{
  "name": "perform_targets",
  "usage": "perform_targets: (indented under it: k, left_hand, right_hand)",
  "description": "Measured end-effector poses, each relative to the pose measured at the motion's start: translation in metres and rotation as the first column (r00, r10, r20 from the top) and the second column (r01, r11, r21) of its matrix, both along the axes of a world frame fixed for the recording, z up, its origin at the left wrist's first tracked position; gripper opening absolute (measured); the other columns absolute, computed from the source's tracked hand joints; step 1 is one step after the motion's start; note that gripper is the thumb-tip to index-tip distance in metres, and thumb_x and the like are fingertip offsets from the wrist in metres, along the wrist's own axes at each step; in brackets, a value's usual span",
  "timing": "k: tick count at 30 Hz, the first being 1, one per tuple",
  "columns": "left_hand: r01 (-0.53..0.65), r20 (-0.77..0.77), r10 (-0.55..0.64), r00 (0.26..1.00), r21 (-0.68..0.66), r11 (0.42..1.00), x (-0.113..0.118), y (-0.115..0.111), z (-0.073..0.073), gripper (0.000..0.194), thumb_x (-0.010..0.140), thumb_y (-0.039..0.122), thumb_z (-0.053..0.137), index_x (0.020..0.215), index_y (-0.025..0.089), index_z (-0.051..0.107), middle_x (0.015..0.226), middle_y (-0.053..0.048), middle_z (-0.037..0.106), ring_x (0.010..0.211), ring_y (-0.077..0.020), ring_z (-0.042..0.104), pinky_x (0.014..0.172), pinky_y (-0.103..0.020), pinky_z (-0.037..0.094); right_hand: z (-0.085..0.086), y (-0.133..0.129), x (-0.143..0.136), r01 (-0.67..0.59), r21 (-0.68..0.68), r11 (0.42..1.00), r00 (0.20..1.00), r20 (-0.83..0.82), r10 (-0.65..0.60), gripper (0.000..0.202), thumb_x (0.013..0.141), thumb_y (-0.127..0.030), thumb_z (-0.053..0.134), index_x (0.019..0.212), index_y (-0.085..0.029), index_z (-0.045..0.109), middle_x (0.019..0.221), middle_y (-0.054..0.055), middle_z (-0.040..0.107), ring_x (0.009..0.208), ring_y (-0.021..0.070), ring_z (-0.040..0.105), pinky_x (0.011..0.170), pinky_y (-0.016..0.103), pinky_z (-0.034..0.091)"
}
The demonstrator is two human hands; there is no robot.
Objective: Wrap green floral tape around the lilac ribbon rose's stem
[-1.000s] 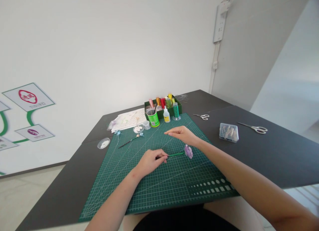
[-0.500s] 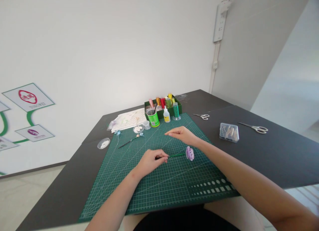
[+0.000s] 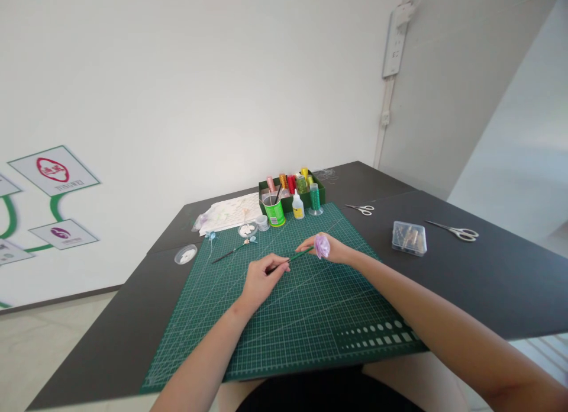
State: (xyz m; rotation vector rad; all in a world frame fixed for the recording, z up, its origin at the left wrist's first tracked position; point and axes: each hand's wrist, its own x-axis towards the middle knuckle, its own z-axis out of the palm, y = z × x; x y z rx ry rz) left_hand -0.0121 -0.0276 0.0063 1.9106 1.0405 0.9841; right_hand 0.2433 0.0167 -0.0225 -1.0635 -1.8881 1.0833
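Observation:
My left hand [image 3: 265, 277] is closed round the lower stem of a lilac artificial flower [image 3: 322, 246]. Its thin green stem slants up to the right, with the bloom in front of my right hand [image 3: 333, 248]. The fingers of my right hand are pinched together just beyond the stem; whatever they hold, if anything, is too fine to see. Both hands are over the green cutting mat [image 3: 284, 335]. To their left lies a second small flower on a dark stem [image 3: 228, 256], and a pale blue flower [image 3: 210, 236] rests by the mat's edge.
At the back stand a green box [image 3: 320, 194] of thread spools, a green can [image 3: 274, 212] with tools, a glue bottle [image 3: 297, 206] and a teal spool [image 3: 315, 199]. Small scissors [image 3: 364, 210], larger scissors [image 3: 464, 233] and a clear plastic case [image 3: 409, 238] lie right. A clear dish [image 3: 185, 255] sits left.
My left hand has lifted the flower up and slightly left, tilting it so the bloom now overlaps my right hand. The right hand has moved only slightly.

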Motion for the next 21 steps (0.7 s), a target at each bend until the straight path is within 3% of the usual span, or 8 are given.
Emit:
perform_targets:
  k: [5,9,12,14,17,21]
  left_hand:
    - [-0.178,0.12,0.184,0.976,-0.063,0.982,-0.005,0.015,0.002,0.044,0.087,0.047,0.068,0.115,0.015,0.076,0.074,-0.005,0.075,0.049,-0.0109,0.048,0.051,-0.024,0.04]
    - [-0.202,0.172,0.221,0.96,-0.122,0.972,-0.007,0.024,0.001,0.051,0.081,0.052,0.072,0.114,0.014,0.079,0.069,-0.002,0.071,0.046,-0.0089,0.042,0.049,-0.024,0.036]
    - [-0.204,0.212,0.237,0.948,-0.165,0.965,-0.008,0.027,-0.001,0.057,0.078,0.056,0.075,0.113,0.012,0.08,0.069,-0.003,0.069,0.047,-0.0079,0.04,0.048,-0.024,0.033]
    - [-0.203,0.234,0.245,0.941,-0.191,0.96,-0.009,0.028,-0.002,0.061,0.077,0.058,0.076,0.115,0.011,0.08,0.07,-0.003,0.069,0.048,-0.0073,0.04,0.048,-0.023,0.03]
    - [-0.194,0.254,0.249,0.934,-0.224,0.955,-0.01,0.028,-0.002,0.066,0.075,0.06,0.077,0.118,0.01,0.079,0.072,-0.004,0.069,0.048,-0.0063,0.039,0.047,-0.022,0.028]
    - [-0.164,0.26,0.23,0.938,-0.253,0.953,-0.006,0.023,-0.001,0.064,0.074,0.058,0.079,0.117,0.01,0.079,0.071,-0.004,0.069,0.048,-0.0058,0.038,0.047,-0.022,0.026]
  right_hand:
    - [0.009,-0.01,-0.004,-0.145,-0.081,0.986,0.988,0.046,0.149,0.037,0.083,-0.05,0.074,0.101,-0.02,0.086,0.099,0.008,0.082,0.087,0.0242,0.074,0.077,0.033,0.053]
    - [0.017,-0.018,-0.006,-0.216,-0.131,0.968,0.972,0.065,0.226,0.03,0.081,-0.045,0.075,0.095,-0.021,0.087,0.095,0.006,0.082,0.087,0.023,0.074,0.079,0.032,0.052]
    - [0.019,-0.018,-0.007,-0.193,-0.144,0.97,0.977,0.062,0.204,0.029,0.078,-0.044,0.077,0.091,-0.02,0.086,0.091,0.006,0.081,0.083,0.0219,0.072,0.076,0.031,0.051]
    - [0.016,-0.016,-0.007,-0.105,-0.128,0.986,0.992,0.053,0.113,0.031,0.081,-0.046,0.073,0.088,-0.018,0.084,0.086,0.005,0.079,0.078,0.0205,0.068,0.073,0.031,0.05]
    - [0.005,-0.008,-0.008,0.146,-0.07,0.987,0.989,0.031,-0.144,0.035,0.088,-0.049,0.062,0.087,-0.017,0.076,0.081,0.005,0.072,0.075,0.0201,0.062,0.074,0.033,0.048]
    - [-0.008,-0.003,-0.011,0.468,0.019,0.884,0.884,-0.019,-0.468,0.023,0.091,-0.038,0.058,0.104,-0.02,0.064,0.109,0.01,0.068,0.1,0.0269,0.061,0.098,0.049,0.045]
